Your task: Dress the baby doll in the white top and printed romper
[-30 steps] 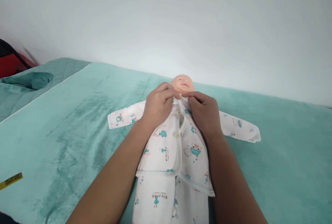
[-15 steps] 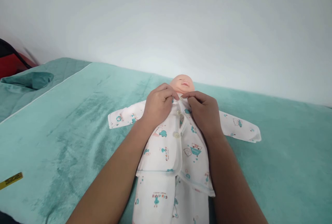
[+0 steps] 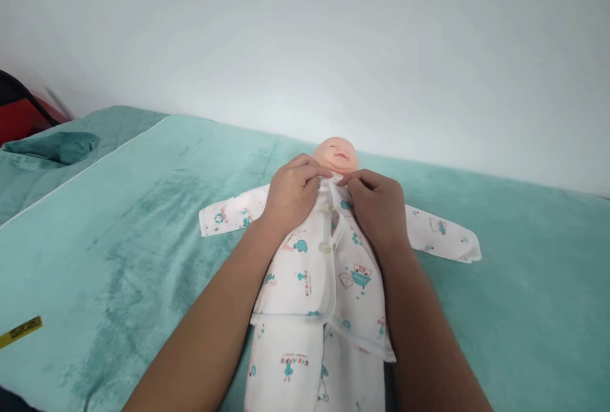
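A baby doll [image 3: 337, 154] lies on its back, its head toward the wall. It wears a white printed baby jacket [image 3: 298, 266] with both sleeves stretched out sideways, over matching trousers [image 3: 286, 374]. My left hand [image 3: 295, 189] pinches the jacket's collar edge just below the doll's chin. Opposite it, my right hand [image 3: 379, 205] grips the other side of the collar, fingertips close to those of the left. Lower on the front edge two pale buttons [image 3: 326, 248] show, with a gap in the cloth beside them. Fingers partly cover the collar fastening.
A green plush cover [image 3: 143, 259] spreads under the doll up to the white wall [image 3: 305, 43]. At the left edge lie a yellow strip [image 3: 20, 332] and, farther back, a red and black object [image 3: 23, 110]. A folded green piece [image 3: 52, 148] sits near it.
My fingertips have shifted slightly at the collar, the right ones a little to the right. The pale button seen between them earlier is now covered. The doll stays in place.
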`<state>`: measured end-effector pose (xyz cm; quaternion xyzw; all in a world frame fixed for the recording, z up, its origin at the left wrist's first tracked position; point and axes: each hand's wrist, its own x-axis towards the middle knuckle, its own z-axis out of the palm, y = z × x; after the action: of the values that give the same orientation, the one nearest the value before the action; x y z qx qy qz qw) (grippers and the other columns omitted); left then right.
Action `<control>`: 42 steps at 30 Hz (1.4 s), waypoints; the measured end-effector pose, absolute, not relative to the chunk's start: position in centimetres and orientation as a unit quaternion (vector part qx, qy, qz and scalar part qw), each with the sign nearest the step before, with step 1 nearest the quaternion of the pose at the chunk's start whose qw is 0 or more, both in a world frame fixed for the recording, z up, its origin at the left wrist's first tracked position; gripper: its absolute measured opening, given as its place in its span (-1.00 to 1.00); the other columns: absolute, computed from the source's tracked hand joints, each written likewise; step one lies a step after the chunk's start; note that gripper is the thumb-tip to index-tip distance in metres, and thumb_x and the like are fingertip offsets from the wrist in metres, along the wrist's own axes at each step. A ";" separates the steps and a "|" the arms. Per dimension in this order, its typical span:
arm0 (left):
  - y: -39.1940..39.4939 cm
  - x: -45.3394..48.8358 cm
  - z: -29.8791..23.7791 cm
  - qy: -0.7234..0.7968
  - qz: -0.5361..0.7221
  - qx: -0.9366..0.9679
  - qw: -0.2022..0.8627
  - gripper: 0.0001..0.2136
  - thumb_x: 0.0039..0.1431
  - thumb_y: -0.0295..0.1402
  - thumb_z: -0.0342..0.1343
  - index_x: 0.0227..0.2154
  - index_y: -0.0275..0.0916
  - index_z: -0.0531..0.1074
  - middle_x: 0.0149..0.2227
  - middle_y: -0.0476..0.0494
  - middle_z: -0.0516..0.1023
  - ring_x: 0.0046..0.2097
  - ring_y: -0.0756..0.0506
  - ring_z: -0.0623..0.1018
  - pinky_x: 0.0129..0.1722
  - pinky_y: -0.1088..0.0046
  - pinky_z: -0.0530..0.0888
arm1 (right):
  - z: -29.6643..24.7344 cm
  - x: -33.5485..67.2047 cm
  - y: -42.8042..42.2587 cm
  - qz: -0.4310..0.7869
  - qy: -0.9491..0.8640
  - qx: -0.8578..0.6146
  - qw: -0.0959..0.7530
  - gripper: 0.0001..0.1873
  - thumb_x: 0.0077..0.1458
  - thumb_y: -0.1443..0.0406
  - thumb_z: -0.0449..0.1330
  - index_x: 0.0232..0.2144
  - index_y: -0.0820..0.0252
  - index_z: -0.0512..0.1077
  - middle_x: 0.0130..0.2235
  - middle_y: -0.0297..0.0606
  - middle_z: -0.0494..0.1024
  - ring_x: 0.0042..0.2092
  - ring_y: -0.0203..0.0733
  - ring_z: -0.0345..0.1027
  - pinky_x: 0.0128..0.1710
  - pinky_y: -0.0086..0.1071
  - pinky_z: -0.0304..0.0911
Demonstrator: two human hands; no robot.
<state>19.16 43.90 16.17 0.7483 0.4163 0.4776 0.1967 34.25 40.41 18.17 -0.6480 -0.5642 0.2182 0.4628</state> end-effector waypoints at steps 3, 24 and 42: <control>43.9 19.2 16.2 0.418 0.477 0.745 0.208 -0.67 0.13 -0.58 -0.08 -0.35 -0.19 0.60 -0.23 -0.05 0.56 -0.19 -0.01 0.54 -0.18 0.44 0.44 | 18.2 34.2 40.3 0.219 -0.561 -0.650 0.464 -0.72 -0.04 0.31 0.05 -0.50 0.17 0.58 -0.50 -0.37 0.51 -0.43 -0.27 0.27 -0.37 -0.39 0.11; 44.1 19.1 17.0 0.434 0.462 0.708 0.310 -0.66 0.13 -0.60 -0.08 -0.37 -0.19 0.60 -0.21 -0.05 0.56 -0.16 0.00 0.52 -0.03 0.43 0.42 | 18.4 34.6 40.4 0.249 -0.543 -0.655 0.462 -0.72 -0.05 0.29 0.05 -0.42 0.17 0.56 -0.54 -0.38 0.45 -0.50 -0.30 0.23 -0.45 -0.39 0.11; 40.0 16.7 18.6 0.390 0.366 0.766 0.357 -0.89 0.18 -0.41 0.06 -0.43 -0.21 0.46 -0.31 -0.04 0.44 -0.25 -0.02 0.45 -0.28 0.45 0.38 | 22.7 33.6 35.4 0.167 -0.720 -0.654 0.162 -0.68 0.05 0.25 0.10 -0.65 0.17 0.11 -0.66 -0.39 0.26 -0.64 -0.40 -0.09 -0.58 -0.35 -0.25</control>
<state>16.70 39.98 18.56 0.7662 0.3895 0.3661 0.3567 33.62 35.40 22.67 -0.6535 -0.7201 0.1672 0.1624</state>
